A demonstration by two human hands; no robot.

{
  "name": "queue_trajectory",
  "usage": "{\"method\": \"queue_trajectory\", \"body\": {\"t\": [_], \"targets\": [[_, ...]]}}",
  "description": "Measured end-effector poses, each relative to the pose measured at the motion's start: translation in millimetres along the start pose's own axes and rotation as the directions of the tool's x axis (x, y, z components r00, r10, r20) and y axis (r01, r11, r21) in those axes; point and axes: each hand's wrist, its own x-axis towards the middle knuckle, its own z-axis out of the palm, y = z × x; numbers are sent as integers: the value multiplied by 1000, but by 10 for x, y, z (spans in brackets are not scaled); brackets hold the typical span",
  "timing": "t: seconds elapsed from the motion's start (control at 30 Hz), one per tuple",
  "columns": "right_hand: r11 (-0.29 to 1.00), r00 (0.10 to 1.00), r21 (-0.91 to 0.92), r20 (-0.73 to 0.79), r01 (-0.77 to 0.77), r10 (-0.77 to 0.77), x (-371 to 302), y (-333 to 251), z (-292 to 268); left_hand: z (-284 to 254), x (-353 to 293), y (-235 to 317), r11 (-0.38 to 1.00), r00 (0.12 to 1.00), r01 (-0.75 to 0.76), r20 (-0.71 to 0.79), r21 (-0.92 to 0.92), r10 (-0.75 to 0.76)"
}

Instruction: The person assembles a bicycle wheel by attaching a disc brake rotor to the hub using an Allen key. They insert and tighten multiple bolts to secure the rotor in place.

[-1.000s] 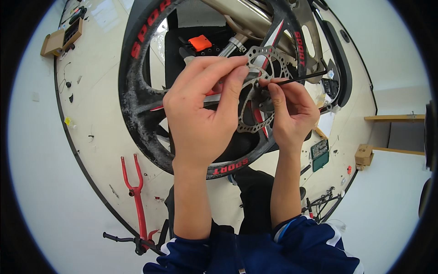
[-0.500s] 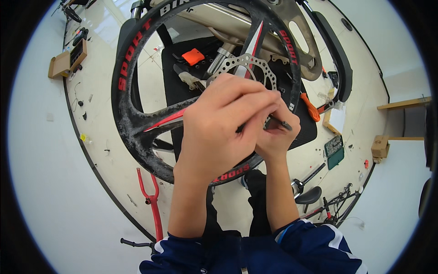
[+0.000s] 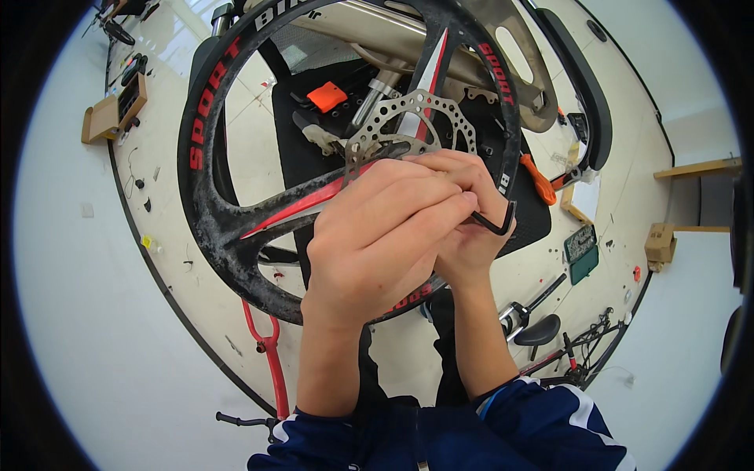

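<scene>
Both my hands meet over the hub of a black spoked wheel (image 3: 228, 263) with red and white accents. A black L-shaped hex key (image 3: 493, 228) sticks out to the right from between them, its bent end pointing up. My left hand (image 3: 381, 239) is closed, its fingertips pinched at the key where it emerges. My right hand (image 3: 475, 235) is curled around the key too, its fingers partly covered by the left. Just beyond my knuckles shows a drilled silver brake disc (image 3: 412, 110), fixed to the wheel. The hub's middle and the key's other end are hidden.
Under the wheel is a black seat (image 3: 294, 169) bearing an orange piece (image 3: 327, 96), a glove-like item and small parts. A metal bike frame (image 3: 369, 31) lies behind. To the right are an orange-handled tool (image 3: 537, 180), a green case (image 3: 581, 255) and a saddle (image 3: 537, 330); a red fork (image 3: 272, 369) lies lower left.
The hex key has turned, so its bent end now shows clearly at the right. My hands have dropped slightly toward me, uncovering more of the brake disc. The view has shifted a little.
</scene>
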Motion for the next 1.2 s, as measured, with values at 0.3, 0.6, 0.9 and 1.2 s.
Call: {"method": "queue_trajectory", "body": {"t": [0.3, 0.6, 0.9, 1.2], "targets": [[985, 963, -87, 237, 150, -126, 413, -610, -665, 16, 29, -19, 1000, 999, -9, 31, -30, 10], [607, 537, -235, 754, 759, -379, 1005, -773, -952, 14, 28, -17, 998, 999, 39, 28, -57, -38], [818, 875, -409, 434, 404, -215, 576, -775, -794, 16, 31, -24, 998, 999, 51, 19, -46, -51], [924, 996, -373, -50, -85, 71, 102, -895, -278, -162, -35, -97, 991, 994, 110, -19, 76, -108]]}}
